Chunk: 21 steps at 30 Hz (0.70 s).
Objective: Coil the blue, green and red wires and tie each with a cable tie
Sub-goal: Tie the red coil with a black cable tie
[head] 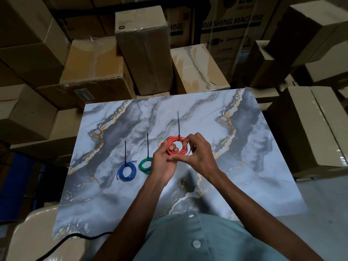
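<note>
The left hand (pixel 163 160) grips the near-left side of the red coil (pixel 176 147), with a fingertip poking up through the coil's hole. The right hand (pixel 197 154) curls round the coil's right side, fingers pinching the turns together. Both hands hold the coil just above the table (pixel 254 157), tilted toward the camera. A black tie (pixel 178 127) is already looped round the far edge of the coil, its long tail sticking straight away from the person. Whether it is pulled fully tight cannot be told from here.

To the left, the green coil (pixel 145 164) lies flat on the table, partly hidden by the left hand, with its own tie (pixel 147 146) pointing away. Further left lies the blue coil (pixel 127 171), also tied (pixel 125 152), with one wire end sticking out at the top. All three coils look bound, so the task seems nearly done.

The risks from here: if the red tie is still loose, letting go with either hand could let the springy turns fan out and slip from the loop. Setting the coil down carelessly could knock the green one, which sits just beside the left hand. Pulling the tail askew could bunch the turns unevenly.
</note>
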Each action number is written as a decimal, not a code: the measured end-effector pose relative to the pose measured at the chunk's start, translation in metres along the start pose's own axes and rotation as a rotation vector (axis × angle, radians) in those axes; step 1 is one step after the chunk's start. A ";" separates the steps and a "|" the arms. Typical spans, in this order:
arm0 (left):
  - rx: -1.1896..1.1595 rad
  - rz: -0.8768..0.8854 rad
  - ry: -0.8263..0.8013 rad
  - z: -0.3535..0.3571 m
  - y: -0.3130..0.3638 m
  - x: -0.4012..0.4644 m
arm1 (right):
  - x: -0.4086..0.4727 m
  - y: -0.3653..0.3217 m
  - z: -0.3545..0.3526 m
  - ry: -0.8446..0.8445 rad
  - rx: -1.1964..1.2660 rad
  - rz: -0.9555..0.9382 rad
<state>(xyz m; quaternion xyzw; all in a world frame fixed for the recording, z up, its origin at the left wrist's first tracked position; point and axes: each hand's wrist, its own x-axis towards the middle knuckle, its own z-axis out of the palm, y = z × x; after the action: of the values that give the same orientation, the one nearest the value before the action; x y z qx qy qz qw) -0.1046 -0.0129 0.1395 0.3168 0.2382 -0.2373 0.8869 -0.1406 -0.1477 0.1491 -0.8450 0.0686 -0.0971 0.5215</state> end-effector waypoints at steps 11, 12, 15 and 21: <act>0.108 0.056 0.012 -0.021 -0.001 0.010 | 0.003 0.026 -0.001 -0.206 0.579 0.563; 0.129 0.065 0.010 -0.024 -0.003 0.012 | 0.004 0.028 0.000 -0.197 0.603 0.591; 0.193 0.080 0.031 -0.032 -0.008 0.015 | 0.005 0.038 0.003 -0.226 0.691 0.696; 0.376 0.164 0.101 -0.037 -0.018 0.018 | 0.008 0.054 0.015 -0.168 0.334 0.656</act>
<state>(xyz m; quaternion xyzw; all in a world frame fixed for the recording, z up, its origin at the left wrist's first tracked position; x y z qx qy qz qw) -0.1112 -0.0050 0.0959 0.5066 0.2074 -0.1885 0.8154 -0.1301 -0.1607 0.0949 -0.6863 0.2757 0.1345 0.6594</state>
